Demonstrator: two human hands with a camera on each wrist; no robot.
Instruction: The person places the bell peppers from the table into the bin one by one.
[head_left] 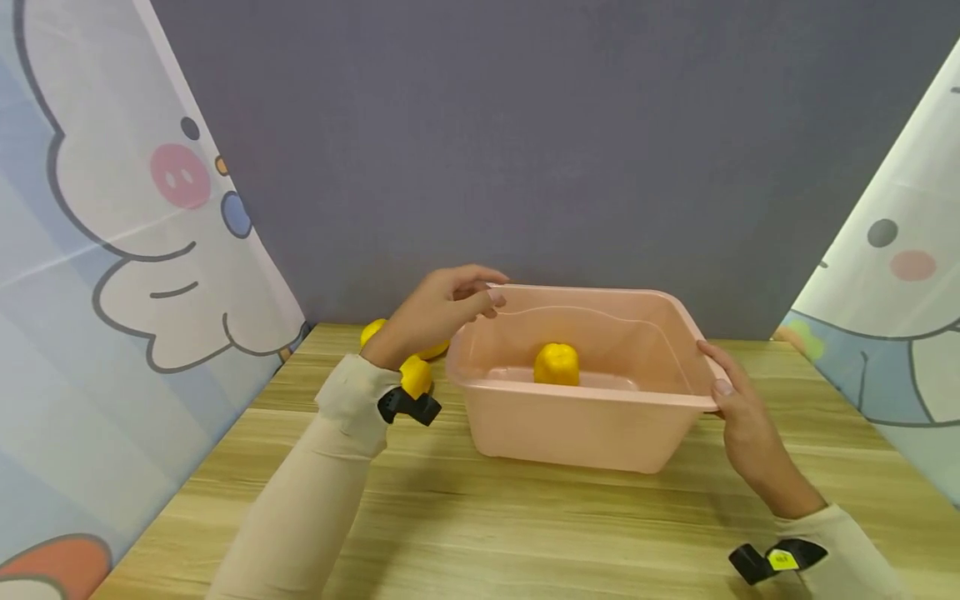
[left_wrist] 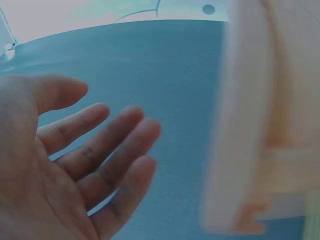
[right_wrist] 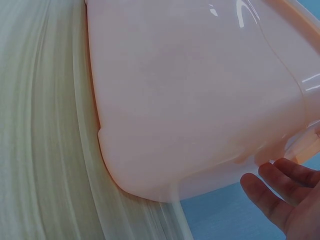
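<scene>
plain dark grey backing (head_left: pixel 525 150) stands behind a pale wood-grain tabletop (head_left: pixel 525 533), with cartoon-printed panels (head_left: pixel 172 250) on both sides. i lay my clock on the rectangular, pale pink plastic basin (head_left: pixel 562 425) sitting right of centre in the head view, twelve toward the backing. between three and four o'clock the right hand (head_left: pixel 750 427) grasps the basin's end, thumb over the rim. at ten the left hand (head_left: pixel 448 307) is released, fingers loosely bent, and its wrist view shows me a gap between them and the blurred basin wall.

near the dial's centre, inside, rests one glossy, lobed, yellow bell pepper (head_left: pixel 557 365); outside at nine, more yellow peppers (head_left: pixel 416 377) lie partly hidden behind the left hand.

i judge the basin light and its thin walls a bit springy, so a one-ended hold could let it twist or tip; i'd take it under the lip at three and nine. the inside pepper looks firm but slick, apt to roll if the floor tilts; i'd cup its widest part instead of pinching. real or plastic, and so how heavy or easily bruised, i cannot tell.
</scene>
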